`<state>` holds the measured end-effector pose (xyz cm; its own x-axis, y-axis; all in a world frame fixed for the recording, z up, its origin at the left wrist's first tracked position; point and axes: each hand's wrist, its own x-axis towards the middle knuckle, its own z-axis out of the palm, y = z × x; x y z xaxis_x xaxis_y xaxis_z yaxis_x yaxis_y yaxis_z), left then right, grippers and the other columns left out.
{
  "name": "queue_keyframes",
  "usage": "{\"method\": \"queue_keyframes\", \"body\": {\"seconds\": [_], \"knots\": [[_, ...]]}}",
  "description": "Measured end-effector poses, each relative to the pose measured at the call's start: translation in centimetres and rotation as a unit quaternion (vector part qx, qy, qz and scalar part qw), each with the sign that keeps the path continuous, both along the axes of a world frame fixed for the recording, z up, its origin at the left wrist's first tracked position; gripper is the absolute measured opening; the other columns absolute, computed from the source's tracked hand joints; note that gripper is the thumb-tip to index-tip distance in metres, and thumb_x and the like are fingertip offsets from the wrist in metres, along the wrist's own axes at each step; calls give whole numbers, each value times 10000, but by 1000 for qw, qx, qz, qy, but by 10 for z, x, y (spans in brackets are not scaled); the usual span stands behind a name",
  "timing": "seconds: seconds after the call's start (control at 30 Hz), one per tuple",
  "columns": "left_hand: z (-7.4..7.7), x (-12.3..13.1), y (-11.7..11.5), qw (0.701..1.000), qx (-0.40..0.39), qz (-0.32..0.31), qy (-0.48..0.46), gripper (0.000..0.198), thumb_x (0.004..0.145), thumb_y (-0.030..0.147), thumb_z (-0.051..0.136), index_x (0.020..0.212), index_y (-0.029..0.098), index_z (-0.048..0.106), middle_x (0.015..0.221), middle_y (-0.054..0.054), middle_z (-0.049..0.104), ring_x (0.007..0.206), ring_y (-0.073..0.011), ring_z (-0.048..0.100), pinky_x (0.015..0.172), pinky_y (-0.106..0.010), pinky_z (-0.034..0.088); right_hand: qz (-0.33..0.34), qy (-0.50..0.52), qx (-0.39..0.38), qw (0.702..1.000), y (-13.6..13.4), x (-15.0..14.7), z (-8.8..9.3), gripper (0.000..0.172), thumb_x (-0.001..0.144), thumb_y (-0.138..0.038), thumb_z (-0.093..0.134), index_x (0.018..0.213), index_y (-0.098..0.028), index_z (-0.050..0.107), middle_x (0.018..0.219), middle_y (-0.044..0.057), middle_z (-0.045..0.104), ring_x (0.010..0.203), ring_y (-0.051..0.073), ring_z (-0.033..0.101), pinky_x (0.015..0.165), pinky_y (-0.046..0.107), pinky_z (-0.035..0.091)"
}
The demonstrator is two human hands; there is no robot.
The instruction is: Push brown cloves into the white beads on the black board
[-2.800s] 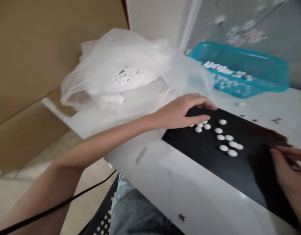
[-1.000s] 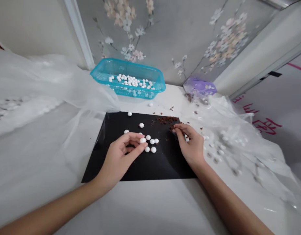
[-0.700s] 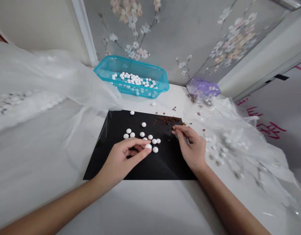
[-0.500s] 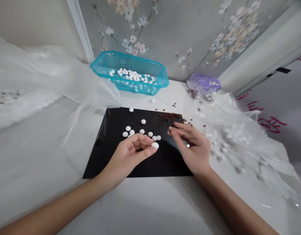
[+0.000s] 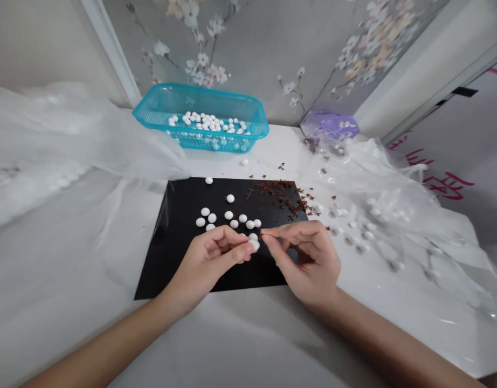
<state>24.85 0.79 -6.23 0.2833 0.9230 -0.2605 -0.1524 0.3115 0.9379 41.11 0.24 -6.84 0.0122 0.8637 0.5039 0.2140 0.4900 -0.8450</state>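
Left grip (image 5: 210, 264): I'm seeing it clamped on one white round pellet (image 5: 254, 245), thumb pressing against fingertips.
Right grip (image 5: 309, 264): I'm seeing thumb and forefinger pressing together just beside that pellet; I can't tell whether they're pinching anything.
Work in hand: both hands are working close together, with the pellet held over a flat black sheet (image 5: 184, 196) on the white table (image 5: 240, 350).
Sheet: loose white pellets (image 5: 205, 212) are lying scattered, with dark brown crumbs (image 5: 278, 188) spreading along the far side.
Around: a teal plastic basket (image 5: 232, 97) is holding more white pellets (image 5: 202, 123) beyond the sheet; clear plastic sheeting (image 5: 365, 183) is lying to the right, a purple bag (image 5: 329, 125) behind it.
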Motion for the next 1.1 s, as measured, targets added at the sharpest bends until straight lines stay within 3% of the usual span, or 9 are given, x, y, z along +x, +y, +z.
{"method": "queue_keyframes", "body": {"seconds": [0.23,0.37,0.47,0.63,0.87,1.0,1.1], "knots": [[-3,-2,0,999,6,10,32,117,725,280,701,718,185,635,702,23,635,694,-78,589,683,-168,475,32,27,-17,999,1,-3,1,217,766,-61,592,766,-218,442,816,44,691,622,134,646,458,216,480],[-2,-1,1,999,-1,25,38,133,721,304,700,716,186,639,693,22,637,675,-82,584,658,-171,475,52,15,-9,998,-1,-2,-2,254,751,-66,614,891,-216,465,878,38,674,513,80,585,497,225,518],[-1,-1,1,999,-4,20,31,142,721,311,698,712,183,635,693,16,646,679,-90,590,670,-182,482,62,7,8,998,-2,-3,-5,328,736,-67,640,962,-229,466,919,31,655,563,81,612,552,234,556],[3,0,2,999,-8,22,39,177,719,329,693,667,173,626,682,2,646,682,-104,598,683,-203,491,33,-9,30,999,-2,-7,-5,248,747,-92,642,838,-230,457,820,21,666,726,142,675,592,242,584],[4,3,-1,997,-32,50,58,204,692,363,704,659,174,635,693,-4,641,687,-119,591,695,-228,496,23,-8,27,999,-3,-8,-9,257,747,-77,633,698,-218,424,832,39,668,744,159,675,607,262,575],[10,3,9,998,-44,-3,39,166,721,359,683,746,195,683,763,-15,672,758,-126,612,725,-216,498,48,-25,52,997,-1,-6,-7,226,745,-40,605,812,-221,489,864,34,650,758,143,661,639,253,565],[23,-15,22,994,-31,-62,87,198,728,372,671,837,211,708,769,-31,689,716,-129,623,668,-204,505,34,-29,96,994,0,-4,-5,282,739,-7,594,888,-229,502,880,38,646,802,148,654,679,261,562]]}}
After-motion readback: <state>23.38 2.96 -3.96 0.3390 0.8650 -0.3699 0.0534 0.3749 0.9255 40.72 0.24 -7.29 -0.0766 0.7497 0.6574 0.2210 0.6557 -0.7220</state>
